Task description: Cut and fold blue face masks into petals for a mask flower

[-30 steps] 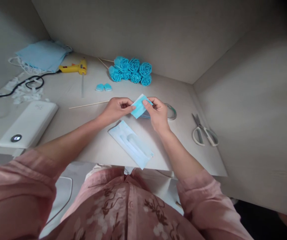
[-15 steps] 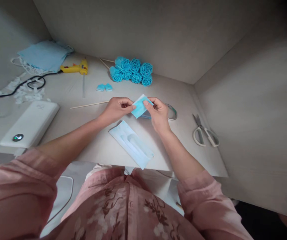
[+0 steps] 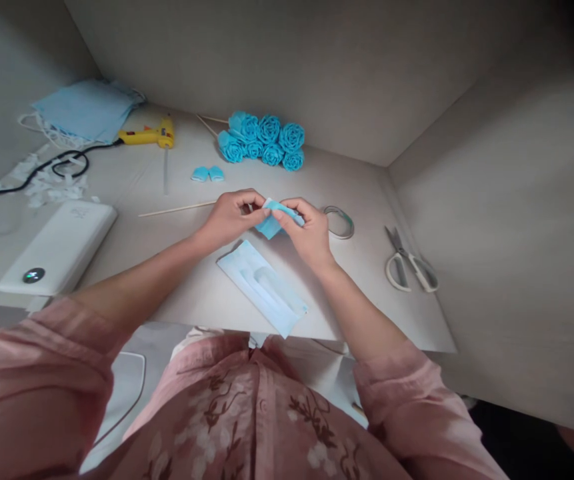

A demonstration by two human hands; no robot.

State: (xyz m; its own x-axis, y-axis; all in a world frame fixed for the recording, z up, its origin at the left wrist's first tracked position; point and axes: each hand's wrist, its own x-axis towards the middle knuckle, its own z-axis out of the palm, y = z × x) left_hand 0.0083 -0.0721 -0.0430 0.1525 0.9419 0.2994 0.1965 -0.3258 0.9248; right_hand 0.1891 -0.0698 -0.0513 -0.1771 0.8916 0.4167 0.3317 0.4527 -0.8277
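Observation:
Between my two hands, above the table, is a small blue piece of face mask fabric [image 3: 269, 228] with a white edge. My left hand [image 3: 233, 217] pinches its left side between thumb and fingers. On the other side my right hand [image 3: 308, 229] grips it, thumb in front, and the fabric is bent over there. Just below the hands lies a flattened, cut face mask [image 3: 264, 287], pale side up. A thin wooden stick [image 3: 177, 209] lies by my left hand, its right end hidden behind it. Right of my right hand rests a roll of tape [image 3: 339, 223].
Several blue fabric roses [image 3: 269, 130] on sticks lie at the back, with two cut blue petals [image 3: 207, 174] before them. At left are stacked masks [image 3: 87, 110], a yellow glue gun [image 3: 147, 136], white scraps [image 3: 49, 187] and a power bank [image 3: 61, 247]. Scissors [image 3: 409, 263] lie at right.
The blue fabric, flat and spread before, is now bent over at its right side. My right hand has shifted a little left, showing more of the tape roll.

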